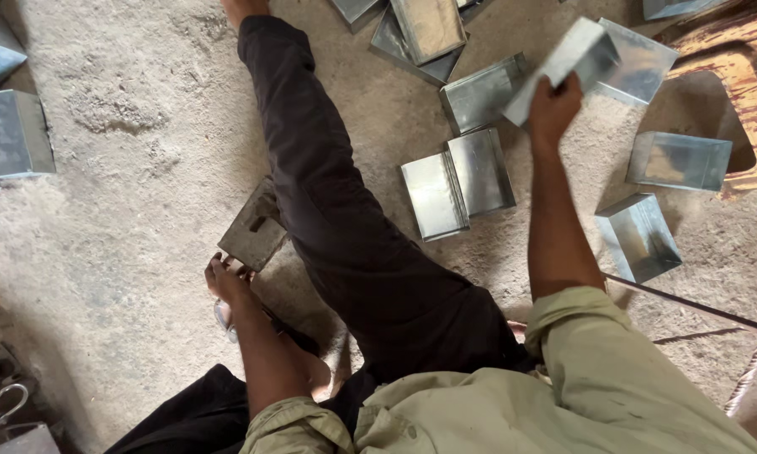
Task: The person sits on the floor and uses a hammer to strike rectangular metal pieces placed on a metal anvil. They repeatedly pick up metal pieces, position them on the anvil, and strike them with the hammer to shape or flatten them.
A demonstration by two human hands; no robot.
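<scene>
I sit on a concrete floor with one leg in dark trousers (336,210) stretched forward. My right hand (553,105) is raised and grips a shiny sheet-metal box (563,65), held tilted above the other boxes. My left hand (225,279) rests low on the floor, its fingers touching the edge of a flat grey block with a slot (255,227) that lies partly under my leg.
Several open metal boxes lie about: a pair side by side (458,181), others at right (680,160) (639,235) and at the left edge (13,134). A worn wooden stool (753,92) stands at top right. A thin rod (698,307) crosses the floor at right.
</scene>
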